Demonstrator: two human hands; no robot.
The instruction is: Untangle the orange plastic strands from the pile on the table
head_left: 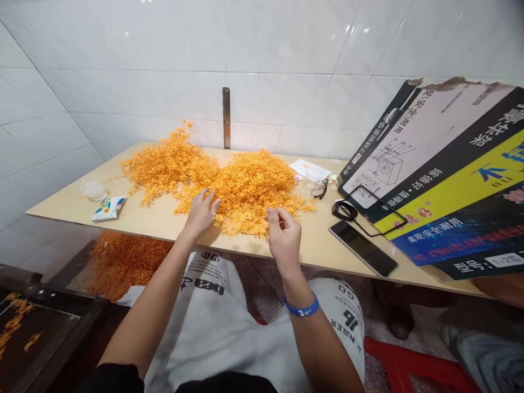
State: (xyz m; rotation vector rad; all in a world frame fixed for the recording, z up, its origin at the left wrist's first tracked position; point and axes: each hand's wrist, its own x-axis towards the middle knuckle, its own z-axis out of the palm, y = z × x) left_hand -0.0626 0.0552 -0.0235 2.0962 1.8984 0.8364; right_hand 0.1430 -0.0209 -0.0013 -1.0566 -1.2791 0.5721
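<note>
Two heaps of thin orange strands (245,191), possibly dried cordyceps flowers, spread across a pale wooden board (315,240). My left hand (200,213) rests on the near edge of the heap with its fingers apart, holding nothing. My right hand (284,234), with a blue wristband (302,307), sits at the heap's near right edge. Its thumb and forefinger pinch together on a few orange strands, which are hard to make out.
A smartphone (362,248), a black fitness band (344,210), glasses (320,189) and a paper sheet (310,170) lie right of the heap. Printed boards (442,164) lean at the right. A snack packet (109,208) lies left. More orange strands (126,262) sit below the board.
</note>
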